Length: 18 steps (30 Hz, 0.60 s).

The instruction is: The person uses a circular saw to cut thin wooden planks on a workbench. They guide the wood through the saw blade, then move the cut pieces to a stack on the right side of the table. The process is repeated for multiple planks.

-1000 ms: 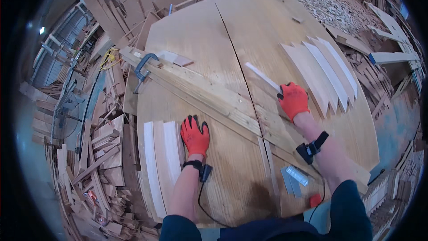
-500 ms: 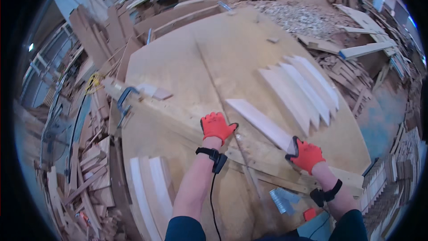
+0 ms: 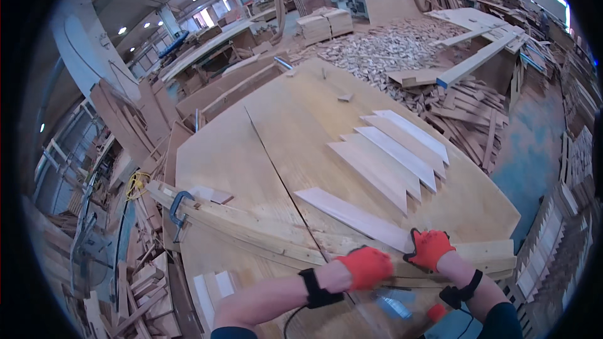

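My right hand [image 3: 430, 250], in a red glove with dark fingertips, grips the near right end of a pale wooden board [image 3: 352, 218]. The board lies slantwise on the big plywood tabletop [image 3: 245, 150], its end cut at an angle. My left hand [image 3: 365, 268], gloved the same way, is close to the left of my right hand, over the long wooden fence [image 3: 257, 232]. It is blurred and its fingers are turned out of sight. Beyond the held board lies a row of several angle-cut boards [image 3: 389, 157], side by side.
A blue clamp [image 3: 179, 207] sits on the fence's left end, near a short offcut [image 3: 210, 194]. More boards [image 3: 213, 289] rest at the lower left. Clear strips of metal fasteners [image 3: 394, 304] and a red block [image 3: 436, 312] lie near me. Scrap wood [image 3: 465, 113] is piled beyond the table.
My left hand has moved right and nearer to me, from the middle of the table to beside my right hand. The view has tilted up; my right hand stays at the board's end.
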### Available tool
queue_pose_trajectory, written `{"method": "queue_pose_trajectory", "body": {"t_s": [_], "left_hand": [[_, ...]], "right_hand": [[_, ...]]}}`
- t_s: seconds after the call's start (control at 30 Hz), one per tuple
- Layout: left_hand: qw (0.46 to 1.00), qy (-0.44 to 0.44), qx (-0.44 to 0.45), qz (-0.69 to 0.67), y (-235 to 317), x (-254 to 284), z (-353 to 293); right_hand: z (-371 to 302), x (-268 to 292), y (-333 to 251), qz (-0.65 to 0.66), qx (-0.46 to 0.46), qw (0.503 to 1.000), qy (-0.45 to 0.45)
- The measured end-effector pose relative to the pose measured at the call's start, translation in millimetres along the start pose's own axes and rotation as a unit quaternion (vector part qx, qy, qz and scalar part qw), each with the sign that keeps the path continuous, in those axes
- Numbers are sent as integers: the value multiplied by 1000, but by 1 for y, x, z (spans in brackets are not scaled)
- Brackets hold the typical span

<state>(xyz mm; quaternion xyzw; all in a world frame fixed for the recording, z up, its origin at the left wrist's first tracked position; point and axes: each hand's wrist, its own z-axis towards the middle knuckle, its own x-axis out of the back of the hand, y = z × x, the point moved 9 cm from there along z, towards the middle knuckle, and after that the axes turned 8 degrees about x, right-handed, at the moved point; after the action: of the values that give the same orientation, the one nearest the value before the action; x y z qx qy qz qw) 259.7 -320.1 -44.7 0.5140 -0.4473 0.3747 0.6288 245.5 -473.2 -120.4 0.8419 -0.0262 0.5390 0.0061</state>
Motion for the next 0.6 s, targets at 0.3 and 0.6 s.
{"method": "queue_pose_trajectory", "body": {"t_s": [0.3, 0.6], "left_hand": [[693, 647, 315, 36, -94, 250, -68], [753, 256, 598, 97, -135, -12, -268]], "right_hand": [[18, 3, 0, 14, 2, 999, 45], [133, 26, -96, 35, 78, 995, 59]]}}
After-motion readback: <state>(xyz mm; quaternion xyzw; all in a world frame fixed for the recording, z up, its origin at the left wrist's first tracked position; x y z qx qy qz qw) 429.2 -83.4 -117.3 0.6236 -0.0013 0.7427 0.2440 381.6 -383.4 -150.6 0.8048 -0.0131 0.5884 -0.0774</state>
